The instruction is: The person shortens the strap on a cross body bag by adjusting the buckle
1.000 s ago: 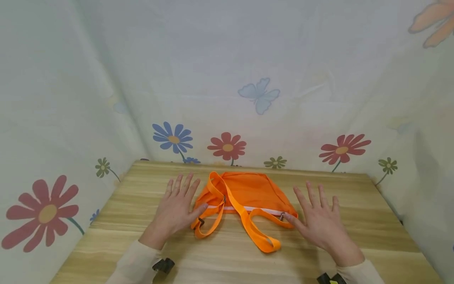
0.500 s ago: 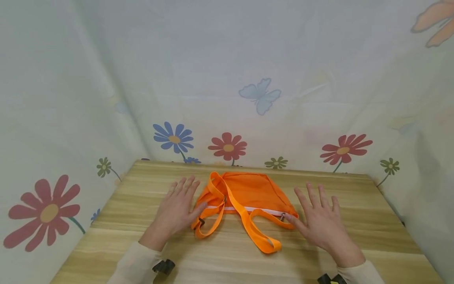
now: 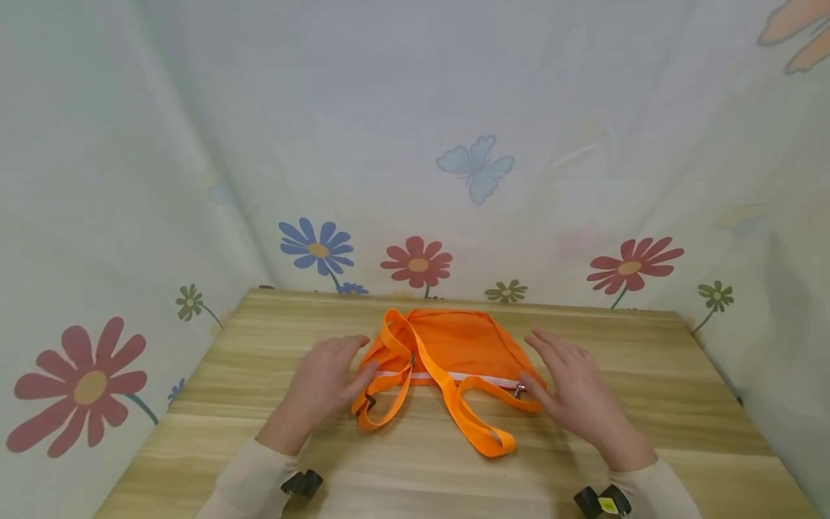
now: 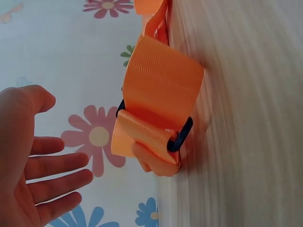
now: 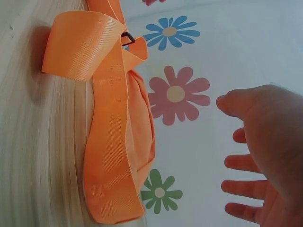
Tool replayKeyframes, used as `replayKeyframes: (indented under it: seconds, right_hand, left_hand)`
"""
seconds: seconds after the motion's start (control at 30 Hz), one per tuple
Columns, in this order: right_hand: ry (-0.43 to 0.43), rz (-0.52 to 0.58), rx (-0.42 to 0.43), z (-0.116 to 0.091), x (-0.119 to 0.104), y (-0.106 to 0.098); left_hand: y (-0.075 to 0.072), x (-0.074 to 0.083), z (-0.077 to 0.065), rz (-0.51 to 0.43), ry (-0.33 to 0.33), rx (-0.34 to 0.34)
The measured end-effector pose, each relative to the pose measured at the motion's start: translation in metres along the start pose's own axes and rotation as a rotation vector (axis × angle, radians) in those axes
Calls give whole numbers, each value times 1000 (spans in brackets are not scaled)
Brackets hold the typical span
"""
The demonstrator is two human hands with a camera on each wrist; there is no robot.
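Observation:
An orange backpack (image 3: 463, 342) lies flat on the wooden table, its white zipper (image 3: 483, 378) running across the near side. Loose orange straps (image 3: 476, 429) trail from it toward the person. At the bag's left edge is the left hand (image 3: 318, 382), fingers slightly bent and holding nothing. The right hand (image 3: 580, 393) hovers by the right edge, its thumb overlapping the zipper end in the head view. Both wrist views show the hands apart from the bag, with fingers spread. A black strap buckle (image 4: 180, 135) shows close up in the left wrist view.
The wooden table (image 3: 259, 346) reaches back to a pale curtain (image 3: 363, 108) printed with flowers and butterflies, which also hangs along both sides. Each wrist wears a small black device, such as the one on the right sleeve (image 3: 603, 501).
Both hands have gone from flat, outspread fingers to bent fingers turned inward toward the bag's sides. The backpack lies in the same place.

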State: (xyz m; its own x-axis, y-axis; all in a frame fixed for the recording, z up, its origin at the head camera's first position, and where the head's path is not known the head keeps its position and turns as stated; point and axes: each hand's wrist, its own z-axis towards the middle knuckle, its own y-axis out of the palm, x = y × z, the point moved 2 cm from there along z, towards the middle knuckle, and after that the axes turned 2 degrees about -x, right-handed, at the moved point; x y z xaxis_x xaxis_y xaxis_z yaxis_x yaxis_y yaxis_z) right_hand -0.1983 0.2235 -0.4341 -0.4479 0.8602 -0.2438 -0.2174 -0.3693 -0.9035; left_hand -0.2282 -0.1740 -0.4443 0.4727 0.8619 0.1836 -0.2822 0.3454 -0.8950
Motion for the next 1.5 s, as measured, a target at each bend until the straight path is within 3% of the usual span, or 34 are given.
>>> replayKeyframes:
  seconds: [0.27, 0.63, 0.87, 1.2, 1.5]
  right_hand:
    - [-53, 59, 1, 13, -10, 9]
    - [-134, 75, -26, 30, -28, 23]
    - [-189, 90, -15, 35, -37, 35]
    - [-181, 100, -49, 40, -47, 46]
    - [-108, 113, -158, 43, -59, 49]
  left_hand:
    - [10, 15, 11, -41, -45, -155]
    - [27, 25, 22, -48, -21, -218]
    - [46, 28, 25, -3, -14, -260]
    - [57, 38, 28, 82, 27, -213]
    - [69, 39, 28, 119, 31, -142]
